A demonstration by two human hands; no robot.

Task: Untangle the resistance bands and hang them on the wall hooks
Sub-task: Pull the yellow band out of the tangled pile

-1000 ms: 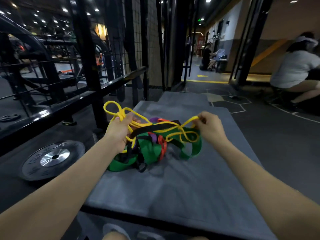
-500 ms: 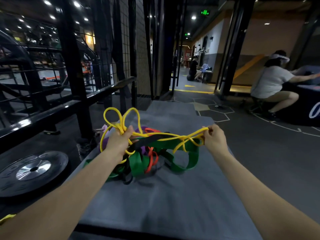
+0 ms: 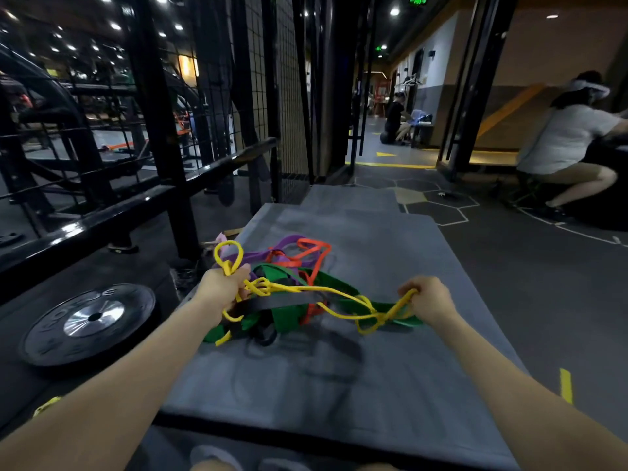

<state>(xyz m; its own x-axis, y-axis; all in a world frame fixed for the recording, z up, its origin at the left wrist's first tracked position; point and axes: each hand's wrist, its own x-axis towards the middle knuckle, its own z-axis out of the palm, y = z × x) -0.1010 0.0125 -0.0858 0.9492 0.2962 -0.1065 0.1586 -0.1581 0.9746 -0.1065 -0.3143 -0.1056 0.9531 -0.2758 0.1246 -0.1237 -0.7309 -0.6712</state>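
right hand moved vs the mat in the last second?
Yes. The right hand, gripping the yellow band, has pulled rightward and toward the person across the grey mat, away from the band pile.

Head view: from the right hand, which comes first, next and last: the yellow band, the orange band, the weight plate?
1. Yellow band: gripped in the right hand itself.
2. Orange band: in the tangle, up and to its left.
3. Weight plate: on the floor at far left, beyond the left hand.
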